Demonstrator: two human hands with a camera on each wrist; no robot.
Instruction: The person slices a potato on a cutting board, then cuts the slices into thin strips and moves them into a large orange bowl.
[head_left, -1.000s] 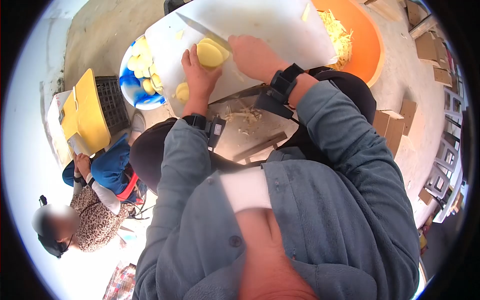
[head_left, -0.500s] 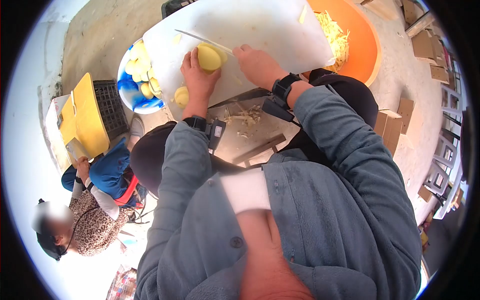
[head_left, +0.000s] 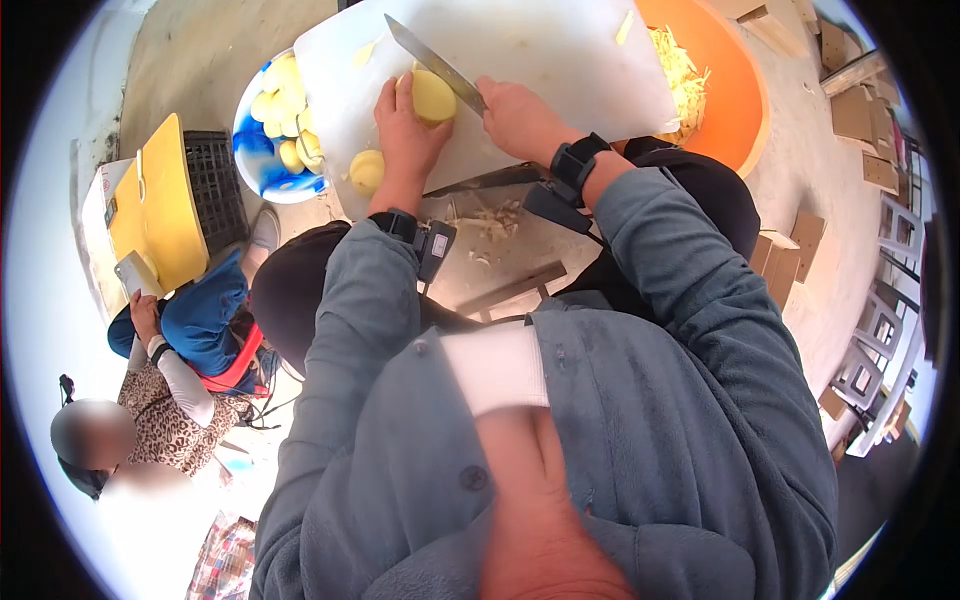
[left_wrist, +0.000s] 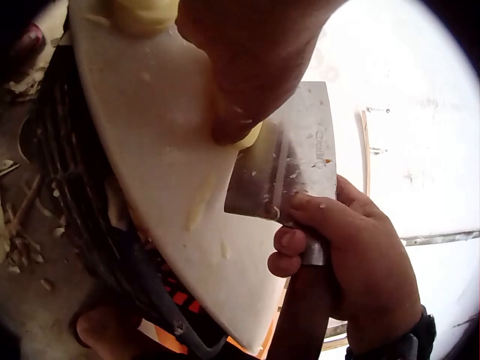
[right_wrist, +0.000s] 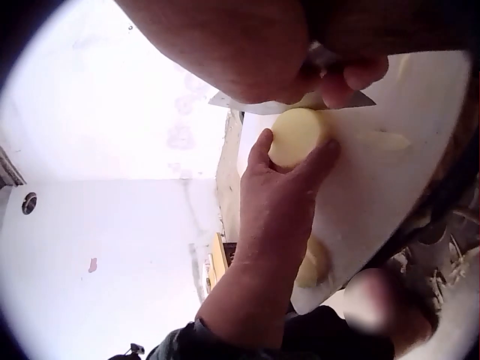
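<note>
Head view shows our left hand (head_left: 405, 135) curled round a peeled potato (head_left: 432, 95) near the board's (head_left: 560, 50) near edge, thumb and fingers pinching its sides. Our right hand (head_left: 515, 115) grips the cleaver (head_left: 432, 62) by the handle (hidden inside the fist), blade resting against the potato. Another potato piece (head_left: 366, 170) lies at the near left corner, half hidden in the right wrist view.

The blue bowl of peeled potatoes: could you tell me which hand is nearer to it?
Left. The left hand holds a potato beside the blue bowl; the right hand grips the knife farther away.
</note>
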